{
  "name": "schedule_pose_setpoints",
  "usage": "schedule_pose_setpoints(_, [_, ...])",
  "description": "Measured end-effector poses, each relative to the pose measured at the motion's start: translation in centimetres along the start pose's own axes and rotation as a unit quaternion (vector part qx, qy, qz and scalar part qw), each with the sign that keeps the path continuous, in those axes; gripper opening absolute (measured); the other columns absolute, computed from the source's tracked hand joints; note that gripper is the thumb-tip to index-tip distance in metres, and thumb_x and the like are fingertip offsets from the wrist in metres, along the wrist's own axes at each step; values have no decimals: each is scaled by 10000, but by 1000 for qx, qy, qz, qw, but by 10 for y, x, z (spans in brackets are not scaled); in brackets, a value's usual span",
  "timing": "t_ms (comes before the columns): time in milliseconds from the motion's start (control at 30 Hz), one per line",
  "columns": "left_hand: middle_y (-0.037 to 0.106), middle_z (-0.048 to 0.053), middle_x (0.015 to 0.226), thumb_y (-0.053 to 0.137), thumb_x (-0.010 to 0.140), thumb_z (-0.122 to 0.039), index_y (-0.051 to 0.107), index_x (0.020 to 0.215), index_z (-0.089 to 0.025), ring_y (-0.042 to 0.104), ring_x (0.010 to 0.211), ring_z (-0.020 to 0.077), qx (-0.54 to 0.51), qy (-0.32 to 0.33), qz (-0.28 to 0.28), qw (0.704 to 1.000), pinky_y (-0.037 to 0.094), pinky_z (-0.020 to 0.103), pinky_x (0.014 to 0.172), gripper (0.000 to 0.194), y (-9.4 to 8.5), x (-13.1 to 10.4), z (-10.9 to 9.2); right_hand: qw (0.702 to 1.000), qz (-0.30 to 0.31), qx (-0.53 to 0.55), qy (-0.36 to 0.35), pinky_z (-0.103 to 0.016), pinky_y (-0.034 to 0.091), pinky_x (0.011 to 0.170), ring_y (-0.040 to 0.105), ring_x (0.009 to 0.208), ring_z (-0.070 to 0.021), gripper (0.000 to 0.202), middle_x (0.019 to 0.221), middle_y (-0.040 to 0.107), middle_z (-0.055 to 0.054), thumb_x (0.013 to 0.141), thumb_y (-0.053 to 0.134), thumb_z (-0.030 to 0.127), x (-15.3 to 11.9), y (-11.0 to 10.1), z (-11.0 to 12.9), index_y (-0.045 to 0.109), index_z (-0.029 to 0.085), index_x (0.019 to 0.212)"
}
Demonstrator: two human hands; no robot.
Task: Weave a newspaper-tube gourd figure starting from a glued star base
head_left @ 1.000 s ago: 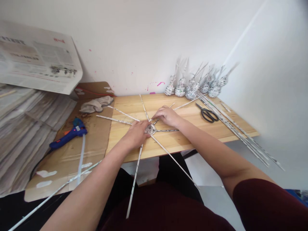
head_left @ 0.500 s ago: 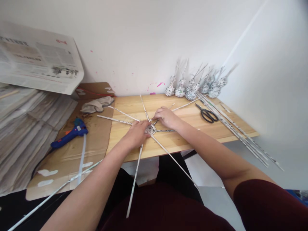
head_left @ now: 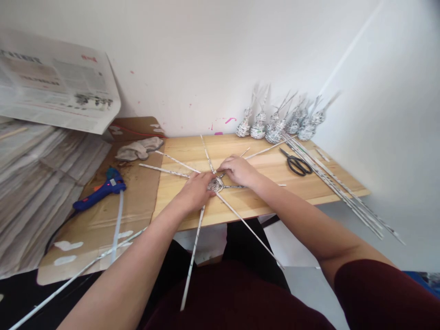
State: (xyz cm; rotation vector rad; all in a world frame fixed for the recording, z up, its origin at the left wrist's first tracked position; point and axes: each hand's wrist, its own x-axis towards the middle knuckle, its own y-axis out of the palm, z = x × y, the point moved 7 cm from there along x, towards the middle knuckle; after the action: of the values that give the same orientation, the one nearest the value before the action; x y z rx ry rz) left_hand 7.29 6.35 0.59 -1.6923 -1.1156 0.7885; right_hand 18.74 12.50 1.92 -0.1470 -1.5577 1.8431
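Observation:
A small round woven base (head_left: 216,184) of rolled newspaper tubes lies on the wooden board, with several tubes radiating from it like spokes. My left hand (head_left: 195,189) grips its left side, thumb near the front and fingers over the back. Just behind the centre, my right hand (head_left: 235,169) pinches a paper tube (head_left: 224,173) at the base's edge; the fingertips of both hands nearly meet. One long spoke (head_left: 247,225) runs over the board's front edge toward my lap, and another spoke (head_left: 193,256) hangs down beside it.
Black-handled scissors (head_left: 298,165) and loose paper tubes (head_left: 330,183) lie to the right. Several woven gourd shapes (head_left: 257,128) stand along the wall. At left are a blue glue gun (head_left: 103,191), gloves (head_left: 139,149) and a newspaper stack (head_left: 44,183).
My right hand has shifted very slightly, its fingers still at the base's edge. My left hand and the woven base stay in place.

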Motion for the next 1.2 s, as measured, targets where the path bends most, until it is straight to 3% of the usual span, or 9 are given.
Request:
schedule_pose_setpoints(333, [548, 110, 1389, 598, 847, -254, 522, 1318, -159, 458, 1291, 280, 3, 2, 5, 1000, 326, 396, 1117, 487, 2, 1, 1, 996, 48, -71, 24, -324, 372, 848, 586, 877, -197, 263, 891, 697, -106, 808, 515, 13, 8, 13, 9, 741, 125, 878])
schedule_pose_setpoints(400, [553, 104, 1387, 605, 841, -253, 525, 1314, -164, 464, 1284, 278, 6, 3, 4, 1000, 326, 391, 1117, 488, 1, 1, 1, 996, 55, -55, 51, -315, 384, 868, 606, 901, -190, 287, 932, 713, -103, 829, 499, 17, 8, 8, 7, 746, 131, 922])
schedule_pose_setpoints(567, [562, 94, 1376, 618, 837, -262, 522, 1319, -178, 457, 1287, 282, 2, -1, -3, 1000, 339, 391, 1112, 498, 1, 1, 2, 989, -9, -13, 144, -285, 434, 864, 648, 965, -175, 315, 1057, 741, -69, 897, 465, 70, 3, -16, 0, 732, 159, 1039])
schedule_pose_setpoints(833, [558, 97, 1381, 617, 836, -260, 524, 1318, -173, 456, 1297, 275, -1, 0, -5, 1000, 331, 379, 1119, 499, 1, 1, 3, 986, 66, -131, 84, -329, 378, 903, 627, 865, -210, 304, 924, 740, -143, 813, 494, 33, 0, 3, 17, 746, 78, 975])
schedule_pose_setpoints(1000, [567, 107, 1369, 618, 833, -251, 529, 1311, -162, 464, 1292, 269, -1, 4, -5, 1000, 327, 376, 1123, 494, 0, 0, 1, 988, 55, -129, 58, -328, 366, 908, 588, 870, -209, 282, 877, 710, -139, 756, 496, 11, -1, 6, 23, 748, 75, 866])
schedule_pose_setpoints(1200, [558, 100, 1382, 618, 836, -262, 528, 1317, -156, 460, 1280, 280, 0, 4, -9, 1000, 327, 383, 1122, 501, 1, 1, 2, 991, 21, -81, 108, -307, 398, 908, 588, 920, -203, 361, 941, 714, -135, 697, 486, -40, -5, 6, 14, 747, 82, 916])
